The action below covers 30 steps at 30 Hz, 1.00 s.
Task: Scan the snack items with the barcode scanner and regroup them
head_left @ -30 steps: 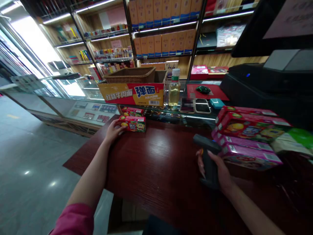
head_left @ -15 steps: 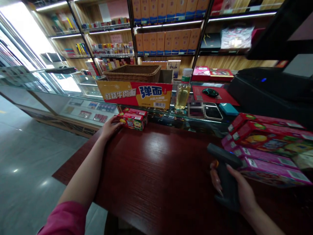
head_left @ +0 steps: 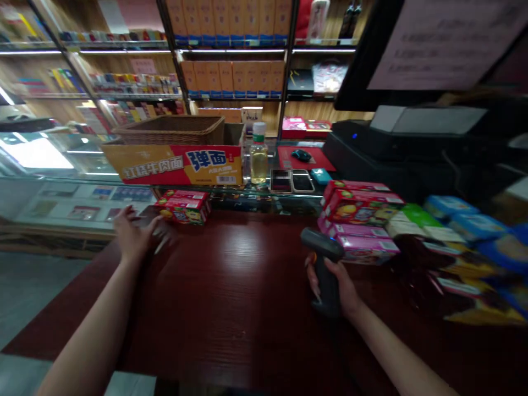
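Observation:
My right hand [head_left: 344,283] is wrapped round the grip of a dark barcode scanner [head_left: 324,247], held above the brown counter top [head_left: 243,308]. Apart from the small red boxes [head_left: 183,207], just to their left, is my left hand [head_left: 136,234]. Its fingers are spread and somewhat blurred, with nothing in them. The red boxes sit side by side at the far edge of the counter top. To the right of the scanner, more red boxes [head_left: 363,206] lie on top of pink boxes [head_left: 363,242].
Behind the counter top stand a noodle carton [head_left: 173,165] with a wicker basket [head_left: 173,129] in it, a bottle [head_left: 259,157] and a phone [head_left: 303,181]. Blue, green and brown packages [head_left: 449,236] fill the right side, below a monitor [head_left: 358,77].
My left hand has let go of the red boxes and moved a little away from them, fingers spreading. The view has swung right, showing more packages. My right hand still holds the scanner.

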Motion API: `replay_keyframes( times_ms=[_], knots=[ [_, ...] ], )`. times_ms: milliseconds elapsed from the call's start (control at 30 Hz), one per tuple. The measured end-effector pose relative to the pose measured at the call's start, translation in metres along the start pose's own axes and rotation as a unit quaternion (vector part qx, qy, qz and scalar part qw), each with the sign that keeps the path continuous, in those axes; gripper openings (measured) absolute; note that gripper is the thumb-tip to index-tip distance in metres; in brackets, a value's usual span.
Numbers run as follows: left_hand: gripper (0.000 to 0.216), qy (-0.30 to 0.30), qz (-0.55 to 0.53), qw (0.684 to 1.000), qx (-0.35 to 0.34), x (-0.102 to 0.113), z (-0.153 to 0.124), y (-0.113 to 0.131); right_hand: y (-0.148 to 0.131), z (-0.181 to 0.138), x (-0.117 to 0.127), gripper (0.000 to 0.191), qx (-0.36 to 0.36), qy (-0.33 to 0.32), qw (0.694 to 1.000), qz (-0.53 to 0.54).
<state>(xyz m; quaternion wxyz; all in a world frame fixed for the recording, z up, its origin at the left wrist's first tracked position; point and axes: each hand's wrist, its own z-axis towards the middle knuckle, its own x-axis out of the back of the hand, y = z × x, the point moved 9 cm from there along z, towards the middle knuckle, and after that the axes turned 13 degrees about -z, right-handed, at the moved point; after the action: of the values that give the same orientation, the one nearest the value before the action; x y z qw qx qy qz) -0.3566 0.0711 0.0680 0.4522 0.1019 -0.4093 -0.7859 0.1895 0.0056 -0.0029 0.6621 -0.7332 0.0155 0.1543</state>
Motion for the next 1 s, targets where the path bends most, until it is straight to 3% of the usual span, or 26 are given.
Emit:
replay_keyframes(
  times_ms=[33, 100, 167, 267, 367, 467, 533, 600, 700, 833, 1000],
  knots=[
    [0.07, 0.029, 0.01, 0.999, -0.045, 0.004, -0.007, 0.017, -0.004, -0.004, 0.002, 0.044, 0.013, -0.003, 1.0, 0.004],
    [0.055, 0.025, 0.011, 0.993, -0.115, -0.009, -0.029, 0.05, -0.015, -0.014, 0.008, 0.043, 0.046, -0.004, 0.999, 0.018],
    [0.048, -0.028, -0.022, 0.985, -0.169, -0.042, -0.059, 0.084, -0.028, -0.024, 0.021, 0.041, 0.086, 0.012, 0.996, 0.034],
    [0.043, -0.167, -0.11, 0.954, -0.224, -0.117, -0.12, 0.147, -0.046, -0.039, 0.048, 0.04, 0.125, 0.049, 0.989, 0.056],
    [0.038, -0.302, -0.191, 0.906, -0.227, -0.198, -0.18, 0.22, -0.06, -0.051, 0.08, 0.037, 0.153, 0.093, 0.981, 0.073],
    [0.044, -0.326, -0.266, 0.887, -0.189, -0.257, -0.21, 0.285, -0.071, -0.056, 0.108, 0.035, 0.178, 0.125, 0.972, 0.09],
    [0.051, -0.315, -0.296, 0.89, -0.146, -0.29, -0.216, 0.313, -0.075, -0.056, 0.122, 0.033, 0.185, 0.139, 0.967, 0.106],
    [0.059, -0.306, -0.308, 0.894, -0.112, -0.316, -0.219, 0.327, -0.078, -0.056, 0.13, 0.033, 0.191, 0.149, 0.962, 0.124],
    [0.065, -0.29, -0.305, 0.905, -0.068, -0.34, -0.222, 0.326, -0.079, -0.054, 0.134, 0.034, 0.192, 0.16, 0.958, 0.141],
    [0.065, -0.268, -0.292, 0.917, -0.044, -0.345, -0.225, 0.316, -0.08, -0.055, 0.134, 0.035, 0.191, 0.164, 0.957, 0.143],
    [0.065, -0.273, -0.322, 0.905, -0.051, -0.342, -0.235, 0.32, -0.081, -0.056, 0.133, 0.032, 0.199, 0.151, 0.955, 0.163]
  ],
)
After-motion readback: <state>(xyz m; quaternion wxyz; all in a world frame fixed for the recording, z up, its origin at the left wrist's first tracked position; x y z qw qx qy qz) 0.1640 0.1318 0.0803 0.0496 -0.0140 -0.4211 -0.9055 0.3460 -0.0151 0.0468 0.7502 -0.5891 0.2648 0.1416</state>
